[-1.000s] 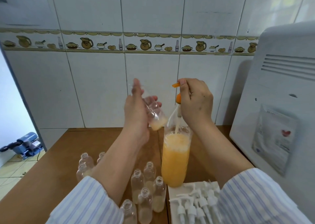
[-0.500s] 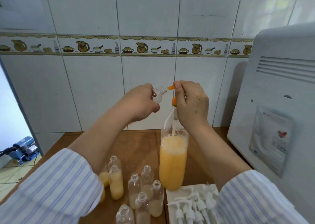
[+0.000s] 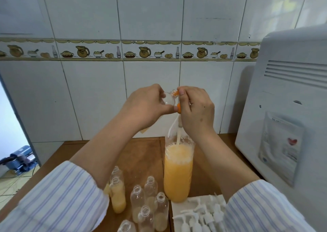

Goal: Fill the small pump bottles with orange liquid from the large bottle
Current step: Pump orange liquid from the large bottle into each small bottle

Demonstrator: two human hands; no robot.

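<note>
blue machine [image 3: 19, 158] sits on the floor off to the far left, past the edge of the wooden table [image 3: 141, 154]. moving right, the left hand [image 3: 146, 106] is up in front of the tiled wall [image 3: 92, 94], fingers curled round a small clear bottle [image 3: 169, 99] that's tipped on its side with the neck pointing right. the orange nozzle [image 3: 175, 94] of a pump goes right into that neck. the right hand [image 3: 196, 111] has its fingers bent and clamped on the pump, thumb pressing down by the nozzle, with a white tube [image 3: 178, 136] running from under the hand down into the large bottle [image 3: 177, 171]. that one stands upright on the table, filled most of the way with orange liquid, foamy on top. in front of it and to its left is a cluster of small bottles [image 3: 150, 201], open-necked, one nearly full [image 3: 117, 196] and the rest with only a little pale liquid at the bottom. just right of those, a white tray [image 3: 178, 207] holds a pile of white pump tops [image 3: 200, 214]. far right there's a big white appliance [image 3: 290, 108] with a label stuck on its side.
</note>
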